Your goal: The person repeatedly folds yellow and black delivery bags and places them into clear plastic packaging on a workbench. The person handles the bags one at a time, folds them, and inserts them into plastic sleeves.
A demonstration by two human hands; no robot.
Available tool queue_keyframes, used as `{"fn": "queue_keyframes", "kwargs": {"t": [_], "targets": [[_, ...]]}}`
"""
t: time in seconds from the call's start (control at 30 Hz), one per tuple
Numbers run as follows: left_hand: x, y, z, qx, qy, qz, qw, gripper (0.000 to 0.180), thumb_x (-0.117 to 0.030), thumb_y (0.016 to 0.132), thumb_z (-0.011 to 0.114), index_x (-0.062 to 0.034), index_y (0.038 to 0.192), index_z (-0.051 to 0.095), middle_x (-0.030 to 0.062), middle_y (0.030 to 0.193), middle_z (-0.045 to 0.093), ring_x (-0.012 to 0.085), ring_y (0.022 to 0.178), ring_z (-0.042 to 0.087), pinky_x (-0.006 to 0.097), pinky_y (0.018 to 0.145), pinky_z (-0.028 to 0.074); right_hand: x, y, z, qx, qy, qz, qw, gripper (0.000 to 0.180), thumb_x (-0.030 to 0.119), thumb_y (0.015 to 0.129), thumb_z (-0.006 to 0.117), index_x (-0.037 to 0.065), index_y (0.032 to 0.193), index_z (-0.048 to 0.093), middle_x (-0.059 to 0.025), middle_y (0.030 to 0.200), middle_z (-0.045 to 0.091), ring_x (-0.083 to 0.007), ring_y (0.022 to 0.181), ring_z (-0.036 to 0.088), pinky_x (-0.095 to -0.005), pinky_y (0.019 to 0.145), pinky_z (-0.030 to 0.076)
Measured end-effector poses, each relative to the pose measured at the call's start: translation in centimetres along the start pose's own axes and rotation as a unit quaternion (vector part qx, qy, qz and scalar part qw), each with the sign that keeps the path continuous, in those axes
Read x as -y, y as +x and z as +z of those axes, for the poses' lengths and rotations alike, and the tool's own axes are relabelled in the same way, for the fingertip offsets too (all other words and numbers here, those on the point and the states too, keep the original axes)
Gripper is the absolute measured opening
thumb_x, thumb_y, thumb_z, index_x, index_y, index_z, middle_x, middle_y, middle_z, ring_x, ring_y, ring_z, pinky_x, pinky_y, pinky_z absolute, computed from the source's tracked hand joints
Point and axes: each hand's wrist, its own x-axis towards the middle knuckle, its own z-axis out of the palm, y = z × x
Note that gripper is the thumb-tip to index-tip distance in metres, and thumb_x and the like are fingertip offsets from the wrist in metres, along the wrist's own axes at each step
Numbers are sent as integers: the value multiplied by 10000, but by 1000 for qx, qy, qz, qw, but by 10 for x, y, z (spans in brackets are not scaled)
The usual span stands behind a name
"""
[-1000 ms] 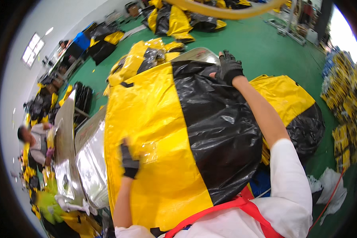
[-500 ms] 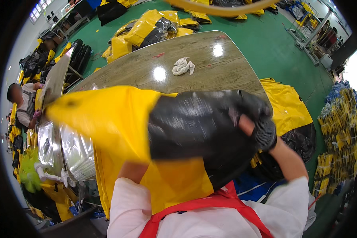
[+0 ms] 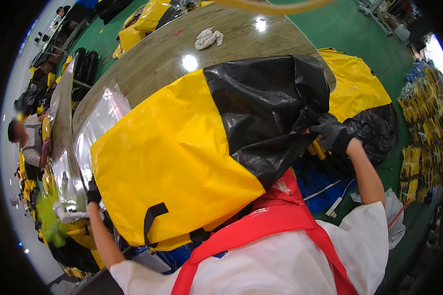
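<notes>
A large yellow-and-black bag point(image 3: 167, 147) of shiny coated fabric lies spread in front of me, over the near part of the table and down toward my lap. A short black strap point(image 3: 154, 216) sits on its yellow part. At the black end, my right hand point(image 3: 332, 132), in a dark striped glove, is closed on the gathered fabric. My left hand point(image 3: 93, 191), in a black glove, is at the bag's left edge and appears to pinch it; its fingers are partly hidden. Clear plastic bags point(image 3: 101, 115) lie beside the bag's left side.
The wood-grain table point(image 3: 147, 64) carries a crumpled white cloth point(image 3: 208, 38). Another yellow-and-black bag point(image 3: 357, 88) lies to the right. Bundled yellow stacks point(image 3: 428, 128) stand farther right. At left, a co-worker point(image 3: 32, 140) is at another table. A white power strip point(image 3: 333, 206) lies low at right.
The bag has come down from a blurred swing and now lies spread out, its yellow end lower left. My left hand has moved out to its left edge; my right hand stays at the black end.
</notes>
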Motion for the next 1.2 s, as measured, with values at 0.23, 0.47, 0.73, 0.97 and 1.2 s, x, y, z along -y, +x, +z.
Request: {"fn": "queue_keyframes", "kwargs": {"t": [0.23, 0.47, 0.73, 0.97, 1.2], "targets": [[-364, 10, -121, -261, -104, 388, 878, 601, -309, 850, 560, -27, 1342, 361, 173, 1383, 363, 340, 1313, 272, 412, 1088, 176, 41, 46, -66, -267, -103, 37, 957, 659, 512, 816, 542, 97, 1310, 404, -178, 1283, 463, -352, 1196, 422, -415, 1007, 326], [-415, -63, 11, -56, 59, 352, 933, 856, -557, 667, 618, -126, 1357, 353, 149, 1445, 255, 388, 1335, 184, 573, 1063, 27, -44, 118, 22, -228, -175, 69, 955, 544, 505, 846, 458, 335, 1353, 359, -135, 1460, 216, -342, 1353, 151, -511, 1065, 145], [-202, -199, 97, -57, -397, -143, 905, 652, -293, 830, 621, -47, 1354, 321, 148, 1379, 352, 292, 1254, 351, 423, 1028, 295, -50, 119, 7, -163, -165, 78, 970, 505, 419, 848, 518, 323, 1331, 406, -201, 1433, 259, -378, 1337, 195, -437, 1085, 157], [-259, -242, 82, 71, -848, -230, 472, 464, -266, 854, 616, -44, 1236, 472, 81, 1171, 565, 215, 1055, 548, 332, 909, 446, 199, 27, -10, -49, -74, -313, 946, 566, 375, 748, 615, 120, 1239, 494, -143, 1195, 538, -334, 1096, 509, -445, 978, 351], [-259, -252, 66, 153, -561, -56, 812, 556, -60, 741, 700, -39, 1247, 471, 54, 1212, 545, 172, 1062, 518, 281, 894, 425, 147, -1, 77, -64, -98, -345, 931, 275, 146, 823, 506, 166, 1077, 609, -77, 1111, 617, -282, 1062, 566, -494, 1002, 340]]}}
